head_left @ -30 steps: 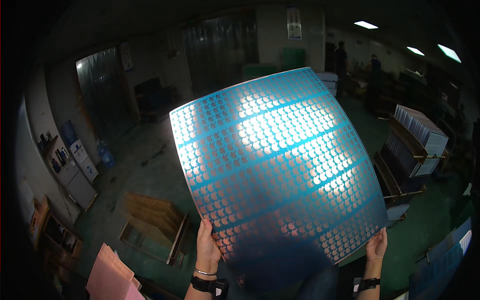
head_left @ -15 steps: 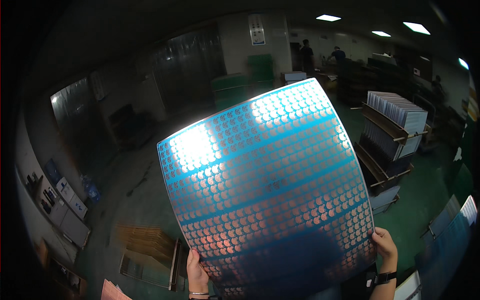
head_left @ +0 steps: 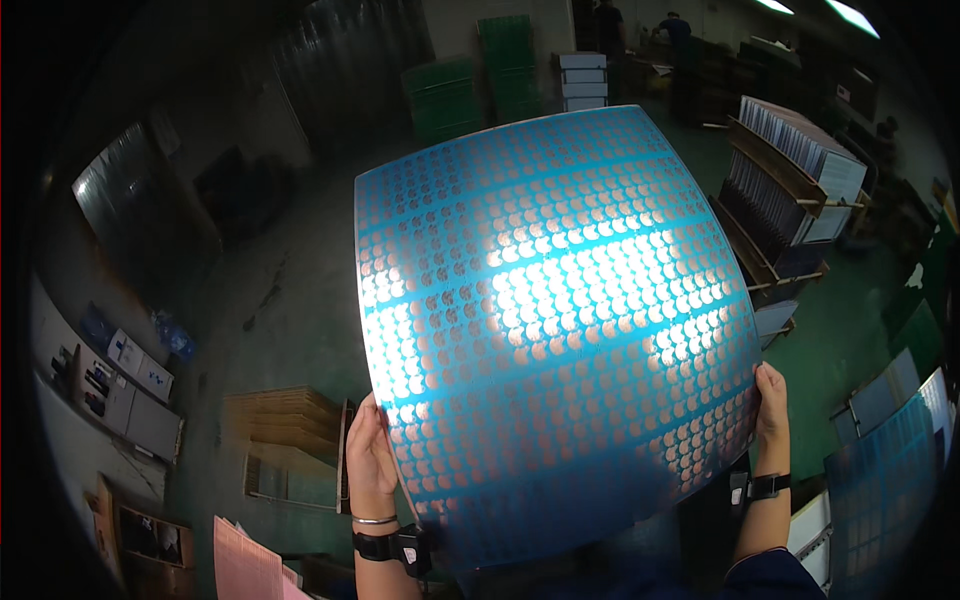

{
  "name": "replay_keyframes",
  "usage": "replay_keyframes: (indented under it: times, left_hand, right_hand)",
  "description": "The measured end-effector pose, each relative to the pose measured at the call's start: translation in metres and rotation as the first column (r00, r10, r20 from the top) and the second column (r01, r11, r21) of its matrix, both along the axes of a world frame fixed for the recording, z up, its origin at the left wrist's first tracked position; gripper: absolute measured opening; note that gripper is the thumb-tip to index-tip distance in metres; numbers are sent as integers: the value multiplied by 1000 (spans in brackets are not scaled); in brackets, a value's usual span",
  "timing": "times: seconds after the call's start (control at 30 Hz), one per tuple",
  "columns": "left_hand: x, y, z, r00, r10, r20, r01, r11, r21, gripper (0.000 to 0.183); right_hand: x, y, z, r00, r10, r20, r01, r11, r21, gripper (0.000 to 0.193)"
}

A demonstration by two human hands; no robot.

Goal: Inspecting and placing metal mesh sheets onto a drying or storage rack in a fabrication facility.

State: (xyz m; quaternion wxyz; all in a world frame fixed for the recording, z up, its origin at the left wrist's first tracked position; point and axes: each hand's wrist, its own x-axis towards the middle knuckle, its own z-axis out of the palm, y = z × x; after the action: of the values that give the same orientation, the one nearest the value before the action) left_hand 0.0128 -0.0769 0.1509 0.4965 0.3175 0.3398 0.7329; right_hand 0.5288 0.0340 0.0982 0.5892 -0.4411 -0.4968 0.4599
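A large thin blue panel (head_left: 550, 320), covered in rows of small copper-coloured round shapes, is held up flat in front of the camera and reflects a bright patch of light. My left hand (head_left: 370, 455) grips its lower left edge. My right hand (head_left: 770, 400) grips its lower right edge. Both wrists wear dark bands, and the left also has a thin bracelet.
Wooden racks (head_left: 790, 190) filled with upright panels stand at the right. Green stacked crates (head_left: 480, 70) and people (head_left: 680, 30) are at the far back. A wooden pallet (head_left: 285, 445) lies on the green floor at lower left, pink sheets (head_left: 245, 560) below it, more blue panels (head_left: 885, 490) at the right.
The panel has tilted and swung so its upper edge faces more to the right, and the bright reflection has shifted to its middle. Both hands keep hold of the lower edges.
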Motion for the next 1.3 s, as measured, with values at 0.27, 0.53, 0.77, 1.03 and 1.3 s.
replay_keyframes:
  times: [0.27,0.53,0.77,1.03,1.3]
  left_hand:
    - [1,-52,-55,995,13,-100,-56,898,-437,20]
    - [10,-24,-37,798,456,-394,-574,775,-266,26]
    - [-33,-35,-42,813,465,-351,-556,799,-230,21]
    - [-52,-39,-59,840,407,-359,-503,832,-234,16]
    - [-18,-28,-39,886,372,-279,-444,854,-271,18]
  right_hand:
    - [-11,1,7,998,19,-65,-26,995,-98,24]
    - [-20,7,6,993,107,-51,-116,962,-248,24]
    - [-52,2,42,876,462,-136,-482,843,-240,46]
    - [-57,-2,54,852,511,-116,-523,822,-223,48]
    - [-54,-9,75,913,364,-183,-402,878,-259,54]
